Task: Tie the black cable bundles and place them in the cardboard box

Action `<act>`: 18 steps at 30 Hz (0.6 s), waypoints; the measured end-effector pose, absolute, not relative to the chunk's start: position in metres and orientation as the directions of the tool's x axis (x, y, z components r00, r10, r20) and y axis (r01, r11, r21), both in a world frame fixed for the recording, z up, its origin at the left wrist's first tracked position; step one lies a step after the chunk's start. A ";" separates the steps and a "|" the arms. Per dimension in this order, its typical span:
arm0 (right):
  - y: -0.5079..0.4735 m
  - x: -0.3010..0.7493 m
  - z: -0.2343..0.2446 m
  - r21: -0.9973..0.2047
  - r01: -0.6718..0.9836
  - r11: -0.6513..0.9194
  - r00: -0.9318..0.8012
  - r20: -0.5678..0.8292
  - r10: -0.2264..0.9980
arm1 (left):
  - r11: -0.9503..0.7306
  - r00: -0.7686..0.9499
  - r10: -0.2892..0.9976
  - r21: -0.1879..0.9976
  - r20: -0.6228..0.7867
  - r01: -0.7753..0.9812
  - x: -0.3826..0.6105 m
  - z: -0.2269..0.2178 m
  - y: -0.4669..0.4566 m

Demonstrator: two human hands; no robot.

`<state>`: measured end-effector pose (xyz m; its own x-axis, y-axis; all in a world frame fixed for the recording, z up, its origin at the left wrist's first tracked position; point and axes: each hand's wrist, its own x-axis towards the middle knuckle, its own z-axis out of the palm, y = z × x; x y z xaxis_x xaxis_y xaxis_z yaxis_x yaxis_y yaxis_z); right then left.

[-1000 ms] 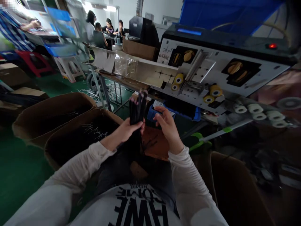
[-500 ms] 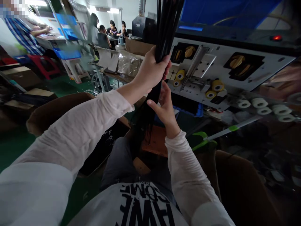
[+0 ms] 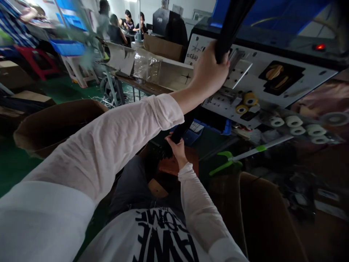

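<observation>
Okay — the risk is all in that raised fist: if the left hand [image 3: 209, 67] is loosening even slightly, the long bundle of slim black strands [image 3: 183, 127] could slide through it, and its upper end could snag on the white metal machine panel [image 3: 308, 82] just beyond. For now, the left hand is clamping tight around the bundle, fingers fully wrapped, high up in front of that panel's left end. Lower down, below the panel's bottom edge, the right hand [image 3: 177, 150] is staying narrow at the bundle's lower stretch — it is touching the strands, though whether it is closing around them I can't tell. A brown cardboard box [image 3: 54, 123] is standing left of the panel, under the raised arm.
</observation>
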<state>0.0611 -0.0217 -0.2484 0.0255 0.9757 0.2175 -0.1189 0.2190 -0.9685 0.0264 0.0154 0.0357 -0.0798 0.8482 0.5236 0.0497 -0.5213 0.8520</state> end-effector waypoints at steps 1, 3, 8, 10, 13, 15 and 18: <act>-0.026 0.064 -0.265 -0.978 -0.120 0.168 0.028 0.166 0.986 | -0.525 -0.077 0.846 0.850 0.527 0.052 0.029 0.035 0.016; -0.031 0.069 -0.290 -0.990 -0.107 0.092 0.072 0.085 0.994 | -0.537 -0.079 0.838 0.842 0.540 0.052 0.034 0.034 0.017; -0.036 0.080 -0.312 -0.955 -0.291 -0.054 0.175 -0.108 0.979 | -0.555 -0.049 0.832 0.825 0.553 -0.107 0.043 0.038 0.016; -0.039 0.085 -0.314 -0.946 -0.322 -0.049 0.134 -0.097 0.986 | -0.537 -0.011 0.837 0.819 0.547 -0.203 0.045 0.041 0.012; -0.043 0.095 -0.321 -0.972 -0.228 -0.063 0.107 -0.089 0.990 | -0.495 0.026 0.852 0.820 0.524 -0.287 0.045 0.043 0.004; -0.044 0.104 -0.329 -0.974 -0.216 -0.073 0.134 -0.104 0.986 | -0.495 0.044 0.845 0.812 0.532 -0.308 0.045 0.040 0.000; -0.043 0.115 -0.338 -0.957 -0.284 -0.056 0.191 -0.114 0.975 | -0.488 0.048 0.841 0.793 0.539 -0.364 0.043 0.032 -0.003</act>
